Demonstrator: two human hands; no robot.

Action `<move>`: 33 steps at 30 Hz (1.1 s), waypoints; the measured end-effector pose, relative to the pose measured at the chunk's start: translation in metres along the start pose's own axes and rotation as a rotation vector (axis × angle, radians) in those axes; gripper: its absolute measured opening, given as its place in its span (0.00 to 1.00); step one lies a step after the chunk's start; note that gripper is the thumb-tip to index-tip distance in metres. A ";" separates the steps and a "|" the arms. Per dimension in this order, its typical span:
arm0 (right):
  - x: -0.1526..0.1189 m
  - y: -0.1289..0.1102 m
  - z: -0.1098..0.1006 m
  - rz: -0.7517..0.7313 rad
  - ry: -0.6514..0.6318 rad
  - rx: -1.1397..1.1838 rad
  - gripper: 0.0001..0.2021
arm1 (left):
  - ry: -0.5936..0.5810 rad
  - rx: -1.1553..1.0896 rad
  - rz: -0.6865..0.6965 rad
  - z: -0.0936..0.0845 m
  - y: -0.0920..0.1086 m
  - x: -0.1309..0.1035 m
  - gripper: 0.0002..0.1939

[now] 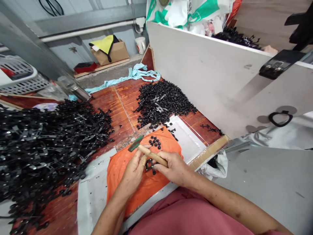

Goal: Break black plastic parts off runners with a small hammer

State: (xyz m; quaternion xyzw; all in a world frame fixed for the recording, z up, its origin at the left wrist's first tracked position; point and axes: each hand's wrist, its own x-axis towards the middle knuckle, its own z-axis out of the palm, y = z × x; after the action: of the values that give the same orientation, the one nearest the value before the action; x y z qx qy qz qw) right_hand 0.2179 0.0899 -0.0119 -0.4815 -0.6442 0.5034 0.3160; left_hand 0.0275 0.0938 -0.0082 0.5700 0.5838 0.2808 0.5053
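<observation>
"Black linked part (154,170): where is it, and how would it handle?"

"Low between the two hands, over the orange cloth (117,176). I'd judge it light and fairly stiff, perhaps pivoting at its joints, and smooth enough to slip a little. It doesn't look fragile."

"Where would you take hold?"

"By an outer edge, I'd say, pinched between thumb and fingertip, clear of the joints."

"What are the hands doing?"

"The right hand (174,166) is closed around the handle of a wooden-handled tool (157,158), probably a hammer, its green head pointing away to the left. The thumb reaches close to the part. The left hand (134,166) has its fingers drawn together just beside the part; I can't tell whether they pinch it."

"And farther out?"

"Small round black caps (156,144) lie on the cloth beyond the handle, then a heap of small black pieces (168,101) on the red boards."

"Any writing?"

"None I can read. The mug (140,45) by the wall has a red mark, too small to make out, and the green-and-white bag (168,16) shows only cropped, folded print."
</observation>
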 end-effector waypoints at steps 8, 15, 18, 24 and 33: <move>0.004 0.000 -0.018 -0.033 0.092 0.137 0.03 | -0.055 -0.402 -0.159 -0.009 0.002 0.012 0.26; -0.022 0.046 -0.058 0.090 0.258 -0.068 0.09 | 0.056 -0.513 -0.203 -0.025 -0.004 0.050 0.29; -0.028 0.061 -0.061 0.126 0.262 -0.020 0.16 | 0.052 -0.532 -0.201 -0.021 -0.003 0.058 0.28; -0.027 0.063 -0.060 0.145 0.255 -0.017 0.18 | 0.032 -0.486 -0.222 -0.016 -0.004 0.065 0.27; -0.028 0.065 -0.061 0.132 0.248 -0.081 0.17 | 0.077 -0.395 -0.220 -0.010 -0.006 0.067 0.23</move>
State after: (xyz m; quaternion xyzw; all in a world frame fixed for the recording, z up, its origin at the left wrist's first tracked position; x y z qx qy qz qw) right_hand 0.3014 0.0863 -0.0540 -0.5937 -0.5868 0.4335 0.3395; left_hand 0.0270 0.1592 -0.0282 0.3817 0.5952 0.3544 0.6119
